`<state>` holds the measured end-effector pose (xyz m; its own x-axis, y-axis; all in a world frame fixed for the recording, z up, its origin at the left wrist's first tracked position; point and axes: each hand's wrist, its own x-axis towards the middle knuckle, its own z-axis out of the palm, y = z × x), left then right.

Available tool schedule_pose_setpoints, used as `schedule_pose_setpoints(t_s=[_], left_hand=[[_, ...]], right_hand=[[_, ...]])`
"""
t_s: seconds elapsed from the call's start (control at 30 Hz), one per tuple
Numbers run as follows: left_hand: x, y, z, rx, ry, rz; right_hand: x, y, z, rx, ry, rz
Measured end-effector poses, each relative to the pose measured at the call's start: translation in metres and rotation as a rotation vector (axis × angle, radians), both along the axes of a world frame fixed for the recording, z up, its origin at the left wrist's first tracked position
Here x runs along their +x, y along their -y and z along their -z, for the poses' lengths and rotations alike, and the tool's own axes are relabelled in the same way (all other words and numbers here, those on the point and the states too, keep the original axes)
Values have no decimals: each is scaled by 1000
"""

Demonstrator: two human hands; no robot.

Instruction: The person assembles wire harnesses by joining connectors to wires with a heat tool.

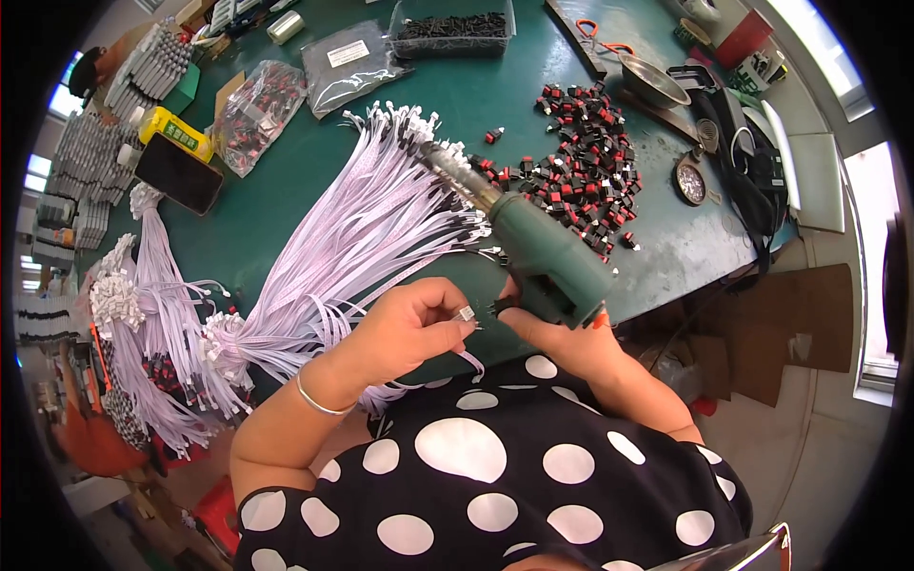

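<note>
My left hand (419,328), a bangle on its wrist, pinches a small white plug connector (466,313) between thumb and fingers. A short end of pale ribbon cable (473,365) hangs below it. Close by on the right, my right hand (557,341) has a small black piece (498,307) at its fingertips. The green hot-air gun (547,257) hides much of that hand, its metal nozzle (464,178) pointing to the far left. Under the nozzle lies a big fanned bundle of pale ribbon cables (352,224), with white and black ends.
Loose black-and-red switches (595,162) are heaped right of the gun. A clear bin (452,43) of black pieces stands at the back. Left are a phone (179,173), a yellow bottle (176,131) and more cable bundles (116,297). A metal bowl (654,81) sits back right.
</note>
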<state>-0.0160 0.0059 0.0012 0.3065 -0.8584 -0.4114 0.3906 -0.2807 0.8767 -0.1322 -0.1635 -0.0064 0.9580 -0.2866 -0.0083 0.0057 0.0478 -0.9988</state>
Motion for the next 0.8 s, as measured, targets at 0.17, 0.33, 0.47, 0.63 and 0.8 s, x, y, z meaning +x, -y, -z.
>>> schedule_pose_setpoints(t_s=[0.17, 0.33, 0.47, 0.63, 0.8], left_hand=[[-6, 0, 4, -133, -10, -91], [-5, 1, 3, -107, 42, -65], [-7, 1, 4, -96, 33, -72], [-6, 3, 5, -76, 55, -51], [-5, 5, 7, -74, 67, -37]], right_hand=[[-1, -5, 5, 25, -78, -25], [-2, -4, 6, 4, -79, -63], [-1, -6, 7, -29, -46, -59], [-1, -6, 6, -12, -48, -52], [0, -4, 7, -16, -72, -58]])
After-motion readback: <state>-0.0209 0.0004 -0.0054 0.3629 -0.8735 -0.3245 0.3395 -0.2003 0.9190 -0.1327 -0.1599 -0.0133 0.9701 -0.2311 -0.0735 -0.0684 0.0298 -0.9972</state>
